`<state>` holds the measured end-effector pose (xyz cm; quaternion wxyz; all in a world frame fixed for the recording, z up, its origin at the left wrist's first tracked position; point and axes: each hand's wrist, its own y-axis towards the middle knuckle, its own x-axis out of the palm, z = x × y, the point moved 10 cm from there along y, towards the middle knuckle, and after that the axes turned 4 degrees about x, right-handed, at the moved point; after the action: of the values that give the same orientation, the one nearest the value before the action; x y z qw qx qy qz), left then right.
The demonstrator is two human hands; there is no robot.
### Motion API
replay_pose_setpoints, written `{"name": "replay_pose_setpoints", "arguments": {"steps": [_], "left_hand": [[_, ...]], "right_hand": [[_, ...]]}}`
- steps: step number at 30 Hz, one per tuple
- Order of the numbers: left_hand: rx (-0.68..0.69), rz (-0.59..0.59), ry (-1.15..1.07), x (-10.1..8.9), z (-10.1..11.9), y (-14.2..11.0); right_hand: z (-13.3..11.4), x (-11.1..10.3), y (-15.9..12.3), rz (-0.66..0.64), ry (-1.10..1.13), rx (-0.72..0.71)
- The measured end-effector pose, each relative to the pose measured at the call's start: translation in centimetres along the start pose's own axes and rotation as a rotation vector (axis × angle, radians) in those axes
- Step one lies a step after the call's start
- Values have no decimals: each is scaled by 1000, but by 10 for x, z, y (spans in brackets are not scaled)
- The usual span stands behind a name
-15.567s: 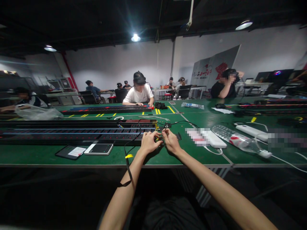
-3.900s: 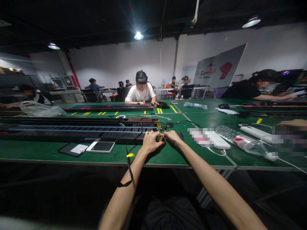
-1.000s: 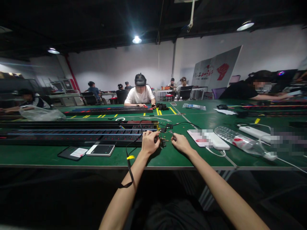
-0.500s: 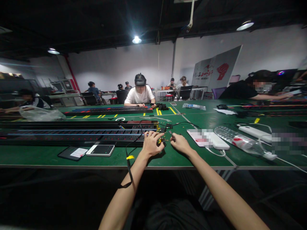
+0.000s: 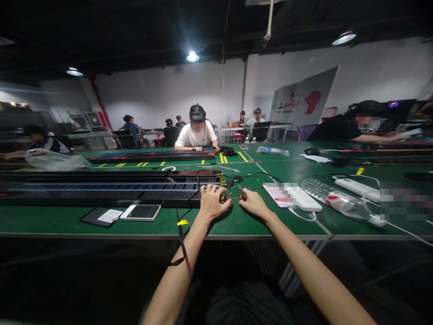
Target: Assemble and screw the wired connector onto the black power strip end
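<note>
My left hand (image 5: 213,201) lies over the right end of a long black power strip (image 5: 162,195), its fingers spread and its thumb stretched to the right. Under and beside the thumb are small brass-coloured parts and yellow wiring (image 5: 223,197), partly hidden by the hand. A short gap to the right separates it from my right hand (image 5: 253,202), which is closed with thumb and index finger pressed together. Whatever is in that pinch is too small to make out. Just beyond the fingertips lie a small black connector block (image 5: 238,178) and tiny scattered metal pieces.
A black cable (image 5: 181,225) with a yellow tag hangs over my left forearm. Nearby lie a white-edged device (image 5: 141,212), a dark card (image 5: 100,216), a white power bank (image 5: 306,199) and a plastic bottle (image 5: 341,201). Across the green table (image 5: 209,225), a person (image 5: 196,133) works on another strip.
My left fingers have spread a little, with the index finger drawn back and the thumb lower. My right hand stays nearly in place, still closed. The view has shifted slightly.
</note>
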<state>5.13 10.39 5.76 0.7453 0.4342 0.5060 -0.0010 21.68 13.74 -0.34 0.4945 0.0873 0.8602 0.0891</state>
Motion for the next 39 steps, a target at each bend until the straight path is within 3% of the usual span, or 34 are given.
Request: {"name": "replay_pose_setpoints", "arguments": {"steps": [7,18,21,24,28,31,34,39], "left_hand": [[36,-84,11,10,1,-2],[49,-92,20,13,2,-3],[50,-90,24,13,3,-3],[65,-94,22,13,4,-3],[74,-98,27,12,4,-2],[76,-94,27,12,3,-1],[102,-93,9,12,4,-1],[146,-122,-48,15,6,-2]], "right_hand": [[2,1,2,17,-27,8],[0,-5,1,65,125,-14],[-2,-6,3,94,295,-50],[-6,2,6,56,605,-53],[-14,29,8,-156,1045,111],[-18,37,9,-187,1282,237],[-19,37,11,-152,1383,267],[-12,37,9,-137,1315,232]]}}
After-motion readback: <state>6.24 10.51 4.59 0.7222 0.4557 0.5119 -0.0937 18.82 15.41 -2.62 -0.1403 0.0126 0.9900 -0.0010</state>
